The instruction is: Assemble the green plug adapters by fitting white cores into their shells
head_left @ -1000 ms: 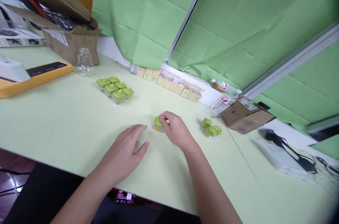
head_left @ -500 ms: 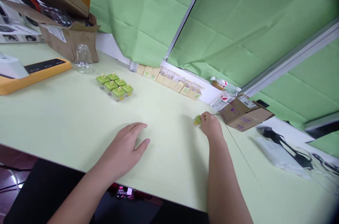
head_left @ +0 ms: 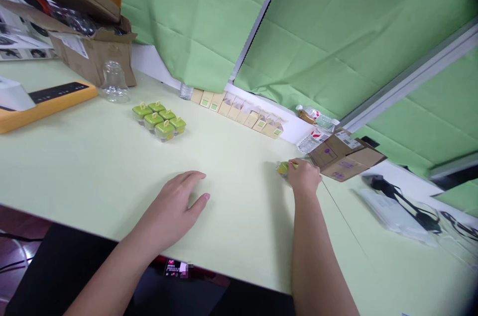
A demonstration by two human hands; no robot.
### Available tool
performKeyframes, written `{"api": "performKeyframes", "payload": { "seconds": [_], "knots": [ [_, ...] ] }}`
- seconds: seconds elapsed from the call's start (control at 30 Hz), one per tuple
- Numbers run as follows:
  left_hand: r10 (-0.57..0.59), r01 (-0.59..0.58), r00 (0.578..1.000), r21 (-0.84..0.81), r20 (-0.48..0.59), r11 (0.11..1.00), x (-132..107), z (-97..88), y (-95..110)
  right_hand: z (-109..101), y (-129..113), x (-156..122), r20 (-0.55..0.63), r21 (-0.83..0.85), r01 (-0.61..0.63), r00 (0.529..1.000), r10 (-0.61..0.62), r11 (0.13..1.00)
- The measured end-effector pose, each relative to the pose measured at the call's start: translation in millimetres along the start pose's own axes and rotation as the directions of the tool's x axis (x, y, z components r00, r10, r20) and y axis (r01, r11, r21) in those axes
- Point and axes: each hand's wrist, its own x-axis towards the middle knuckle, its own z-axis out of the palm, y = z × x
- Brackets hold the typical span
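My left hand [head_left: 172, 210] lies flat on the pale green table [head_left: 85, 166], fingers stretched out, holding nothing. My right hand [head_left: 304, 176] reaches to the right and covers the small pile of green-lidded clear boxes there. Its fingers are curled on one green-lidded box [head_left: 283, 168], which shows at the fingertips. A tidy block of several more green-lidded boxes [head_left: 159, 121] stands further back on the left, apart from both hands.
A row of small kraft paper boxes [head_left: 239, 113] lines the wall under the green curtain. A cardboard box [head_left: 345, 155] lies just right of my right hand. A glass bell jar [head_left: 112, 82], a yellow device [head_left: 45, 102] and open cartons stand at the back left.
My right hand carried a green-lidded box from the middle of the table to the pile on the right. The left hand stayed where it was.
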Motion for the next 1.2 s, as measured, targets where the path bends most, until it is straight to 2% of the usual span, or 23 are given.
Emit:
{"api": "performKeyframes", "payload": {
  "seconds": [0.4, 0.5, 0.57, 0.63, 0.7, 0.8, 0.87, 0.93, 1.07, 1.2],
  "knots": [
    [-0.006, 0.006, 1.000, 0.003, 0.003, 1.000, 0, 1.1, 0, 13, 15, 6, -0.018, 0.129, -0.084, 0.996, 0.087, 0.988],
    [-0.004, 0.004, 1.000, 0.001, 0.005, 1.000, 0, 0.6, 0, 14, 15, 8, -0.100, 0.178, -0.029, 0.994, 0.048, 0.984],
    [0.002, -0.002, 1.000, 0.005, 0.002, 1.000, 0, 0.5, 0, 12, 6, 6, -0.216, 0.223, 0.085, 0.976, -0.035, 0.971],
    [0.009, -0.009, 1.000, 0.012, -0.003, 1.000, 0, 0.5, 0, 9, -14, -3, -0.318, 0.288, 0.249, 0.936, -0.153, 0.925],
    [0.016, -0.016, 1.000, 0.009, -0.012, 1.000, 0, 0.3, 0, 6, -46, -22, -0.357, 0.375, 0.404, 0.894, -0.272, 0.834],
    [0.018, -0.020, 0.999, -0.040, -0.049, 0.999, 0, -1.7, 5, 1, -103, -61, -0.265, 0.537, 0.570, 0.814, -0.517, 0.622],
    [0.015, -0.026, 0.996, -0.122, -0.092, 0.992, 0, -4.5, 9, -4, -142, -83, -0.159, 0.627, 0.604, 0.718, -0.677, 0.492],
    [-0.011, -0.031, 0.983, -0.228, -0.182, 0.973, 0, -8.0, 13, -10, -177, -98, -0.079, 0.679, 0.604, 0.625, -0.777, 0.418],
    [-0.086, -0.085, 0.912, -0.390, -0.401, 0.917, -1, -13.7, 15, -14, -236, -112, -0.010, 0.737, 0.562, 0.565, -0.825, 0.376],
    [-0.108, -0.112, 0.903, -0.469, -0.416, 0.876, -2, -14.1, 12, -2, -272, -129, 0.069, 0.718, 0.553, 0.546, -0.835, 0.421]
  ]
}}
